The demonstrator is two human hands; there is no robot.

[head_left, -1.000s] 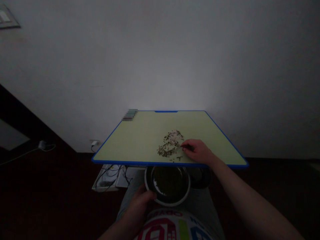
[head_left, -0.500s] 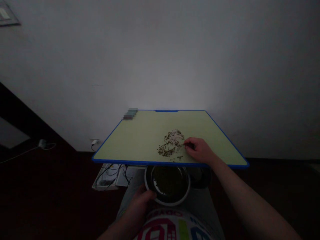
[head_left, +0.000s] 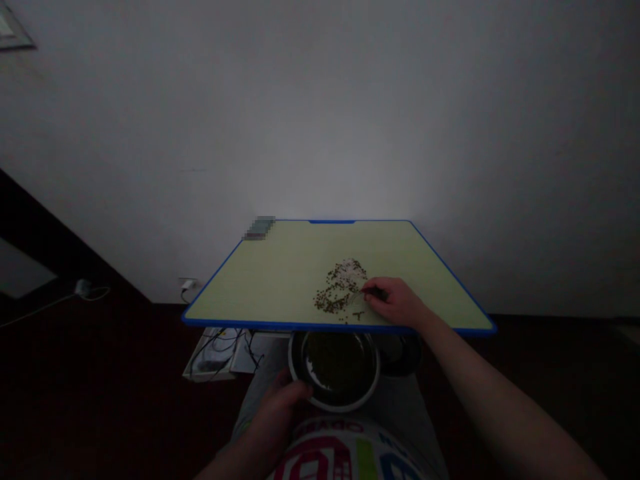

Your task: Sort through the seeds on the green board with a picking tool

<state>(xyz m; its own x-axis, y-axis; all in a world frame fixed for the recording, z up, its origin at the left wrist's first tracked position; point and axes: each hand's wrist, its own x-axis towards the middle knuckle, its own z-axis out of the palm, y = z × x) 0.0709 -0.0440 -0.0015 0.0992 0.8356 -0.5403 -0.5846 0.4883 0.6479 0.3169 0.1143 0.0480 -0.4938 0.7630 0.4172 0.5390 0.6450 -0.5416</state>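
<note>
On the pale green, blue-edged tabletop lies a loose spread of small dark green beans with white grains at its far side. At its right edge, my right hand pinches a thin, fork-like tool, small and dim. My left hand grips the near left rim of a round metal bowl on my lap, thumb over the edge. Dark greenish contents fill the bowl's bottom. The tabletop's front edge hides the bowl's far rim.
A second dark bowl sits right of the first, partly under the table. Left below are a white tray and black cables. A blurred item lies on the far left corner. The wall stands behind the table.
My right hand has shifted very slightly left, along with the tool. The left hand keeps its grip on the bowl. The view has barely moved.
</note>
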